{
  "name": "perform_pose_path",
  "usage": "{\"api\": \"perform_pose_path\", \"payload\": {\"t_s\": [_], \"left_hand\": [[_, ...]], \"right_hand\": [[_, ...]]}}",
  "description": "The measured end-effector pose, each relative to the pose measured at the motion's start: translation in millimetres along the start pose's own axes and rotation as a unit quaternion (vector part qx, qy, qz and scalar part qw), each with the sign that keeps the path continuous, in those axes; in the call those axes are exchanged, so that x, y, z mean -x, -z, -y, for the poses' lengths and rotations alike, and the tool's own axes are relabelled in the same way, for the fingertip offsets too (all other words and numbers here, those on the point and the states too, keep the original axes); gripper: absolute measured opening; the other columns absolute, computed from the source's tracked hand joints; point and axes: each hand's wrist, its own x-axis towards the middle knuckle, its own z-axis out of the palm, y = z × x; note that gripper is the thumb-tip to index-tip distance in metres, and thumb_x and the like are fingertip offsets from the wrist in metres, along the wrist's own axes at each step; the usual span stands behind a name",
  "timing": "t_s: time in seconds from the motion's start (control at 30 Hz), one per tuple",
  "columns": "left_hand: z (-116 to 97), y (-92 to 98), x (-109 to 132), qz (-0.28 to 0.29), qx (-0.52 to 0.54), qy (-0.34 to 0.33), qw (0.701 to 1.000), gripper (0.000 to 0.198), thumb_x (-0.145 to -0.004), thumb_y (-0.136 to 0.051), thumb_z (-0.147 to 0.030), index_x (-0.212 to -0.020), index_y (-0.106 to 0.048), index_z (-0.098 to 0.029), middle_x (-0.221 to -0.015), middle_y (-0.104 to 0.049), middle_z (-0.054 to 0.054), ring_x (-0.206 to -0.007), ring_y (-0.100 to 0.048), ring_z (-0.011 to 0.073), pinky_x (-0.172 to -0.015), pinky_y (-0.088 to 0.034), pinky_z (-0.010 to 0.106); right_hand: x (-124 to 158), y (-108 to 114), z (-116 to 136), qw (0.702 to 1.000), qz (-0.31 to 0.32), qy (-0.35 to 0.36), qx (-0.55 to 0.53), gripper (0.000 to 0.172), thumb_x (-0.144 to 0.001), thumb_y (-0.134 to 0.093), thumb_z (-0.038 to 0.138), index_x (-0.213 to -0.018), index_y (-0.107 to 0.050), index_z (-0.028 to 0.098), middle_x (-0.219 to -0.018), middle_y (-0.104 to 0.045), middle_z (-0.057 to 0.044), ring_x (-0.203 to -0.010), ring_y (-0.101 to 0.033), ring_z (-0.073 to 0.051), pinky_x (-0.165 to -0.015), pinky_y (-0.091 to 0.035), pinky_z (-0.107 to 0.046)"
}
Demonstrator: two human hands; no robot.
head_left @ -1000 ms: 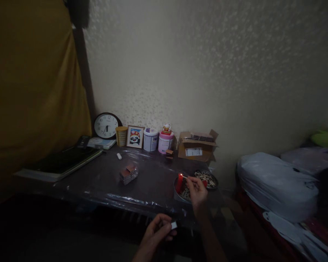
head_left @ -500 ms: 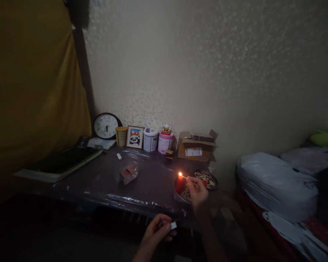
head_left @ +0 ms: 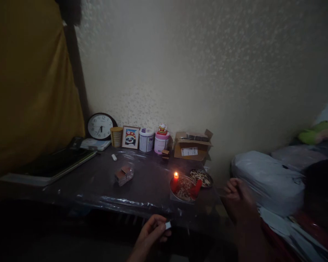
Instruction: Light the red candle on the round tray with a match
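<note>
A short red candle (head_left: 175, 181) burns upright on a patterned plate (head_left: 183, 191) near the table's right end. A second red candle (head_left: 196, 188) lies tilted on the same plate, unlit. My left hand (head_left: 152, 233) is low at the front, shut on a small matchbox (head_left: 168, 225). My right hand (head_left: 236, 198) is blurred, right of the table and away from the plate, fingers curled; whether a match is still in it I cannot tell.
Another plate (head_left: 201, 178) sits behind the first. A wrapped stack of matchboxes (head_left: 123, 175) lies mid-table. Along the wall stand a clock (head_left: 99, 126), tins (head_left: 147, 139), a framed picture (head_left: 130, 137) and a cardboard box (head_left: 191, 147). A laptop (head_left: 50, 164) lies left; bagged bedding (head_left: 265, 180) right.
The candle took the flame from the match. My right hand then pulled back to the right, off the plate. The view shifted slightly right.
</note>
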Motion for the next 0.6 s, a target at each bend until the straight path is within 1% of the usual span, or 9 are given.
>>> {"api": "perform_pose_path", "payload": {"t_s": [0.1,0.17,0.2,0.27,0.3,0.37,0.47,0.53,0.6], "left_hand": [[1,0.3,-1,-0.002,-0.002,0.007,1.0,0.029,-0.064,-0.073,-0.04,-0.081,-0.063,-0.019,-0.076,-0.064,0.001,-0.073,-0.063,0.017,-0.065,-0.043,0.026],[3,-0.5,-2,-0.014,-0.001,0.011,1.0,0.032,-0.061,-0.074,-0.042,-0.079,-0.062,-0.018,-0.074,-0.064,0.001,-0.072,-0.062,0.0169,-0.064,-0.043,0.026],[3,-1.2,-2,-0.023,-0.002,0.011,1.0,0.033,-0.06,-0.075,-0.043,-0.078,-0.062,-0.018,-0.072,-0.064,0.0,-0.071,-0.062,0.017,-0.063,-0.042,0.026],[3,-3.4,-3,-0.043,-0.011,0.015,0.999,0.037,-0.057,-0.076,-0.046,-0.077,-0.062,-0.018,-0.07,-0.064,0.0,-0.069,-0.062,0.0179,-0.062,-0.042,0.026],[3,-4.7,-2,-0.053,-0.016,0.018,0.998,0.039,-0.055,-0.076,-0.048,-0.076,-0.062,-0.018,-0.069,-0.064,0.0,-0.069,-0.062,0.0183,-0.062,-0.042,0.027],[1,-7.8,-1,-0.064,-0.017,0.023,0.998,0.042,-0.052,-0.077,-0.05,-0.076,-0.062,-0.018,-0.069,-0.063,0.0,-0.067,-0.062,0.0186,-0.062,-0.042,0.028],[-5,-12.0,2,-0.054,-0.011,0.025,0.998,0.039,-0.055,-0.076,-0.048,-0.077,-0.062,-0.019,-0.069,-0.061,0.0,-0.065,-0.061,0.0172,-0.063,-0.041,0.028],[-7,-13.7,3,-0.039,-0.013,0.029,0.999,0.036,-0.058,-0.074,-0.046,-0.077,-0.061,-0.018,-0.07,-0.061,-0.001,-0.065,-0.061,0.0167,-0.064,-0.042,0.028],[-8,-14.2,3,-0.036,-0.015,0.035,0.999,0.037,-0.057,-0.075,-0.047,-0.076,-0.061,-0.018,-0.069,-0.06,-0.001,-0.065,-0.061,0.0167,-0.063,-0.042,0.028]], "right_hand": [[-5,17,-23,0.991,-0.059,-0.034,0.112,0.022,-0.057,-0.068,0.041,-0.06,-0.059,0.02,-0.057,-0.058,-0.001,-0.055,-0.055,-0.017,-0.051,-0.043,-0.028],[-6,21,-32,0.988,-0.082,-0.06,0.114,0.025,-0.053,-0.069,0.042,-0.063,-0.06,0.02,-0.059,-0.061,-0.002,-0.059,-0.058,-0.019,-0.054,-0.045,-0.029],[-7,21,-35,0.989,-0.079,-0.073,0.103,0.028,-0.054,-0.067,0.045,-0.066,-0.061,0.02,-0.062,-0.063,-0.002,-0.061,-0.06,-0.02,-0.056,-0.047,-0.03],[-8,20,-39,0.991,-0.052,-0.082,0.095,0.034,-0.058,-0.06,0.051,-0.072,-0.061,0.02,-0.067,-0.066,-0.003,-0.064,-0.063,-0.021,-0.059,-0.049,-0.031],[-8,20,-41,0.991,-0.039,-0.077,0.106,0.034,-0.059,-0.058,0.052,-0.072,-0.061,0.02,-0.067,-0.066,-0.004,-0.064,-0.063,-0.021,-0.06,-0.049,-0.031],[-8,19,-46,0.984,-0.034,-0.069,0.162,0.031,-0.055,-0.06,0.05,-0.064,-0.061,0.02,-0.063,-0.065,-0.004,-0.062,-0.062,-0.022,-0.06,-0.049,-0.032],[-7,17,-57,0.975,-0.044,-0.063,0.21,0.025,-0.049,-0.064,0.044,-0.058,-0.061,0.02,-0.057,-0.065,-0.004,-0.059,-0.061,-0.023,-0.058,-0.047,-0.033],[-7,13,-65,0.973,-0.038,-0.055,0.22,0.025,-0.05,-0.063,0.043,-0.059,-0.062,0.02,-0.056,-0.066,-0.004,-0.057,-0.062,-0.023,-0.057,-0.048,-0.033],[-10,6,-72,0.972,-0.036,-0.043,0.227,0.025,-0.053,-0.061,0.044,-0.06,-0.063,0.02,-0.055,-0.066,-0.003,-0.056,-0.063,-0.023,-0.055,-0.048,-0.032]]}}
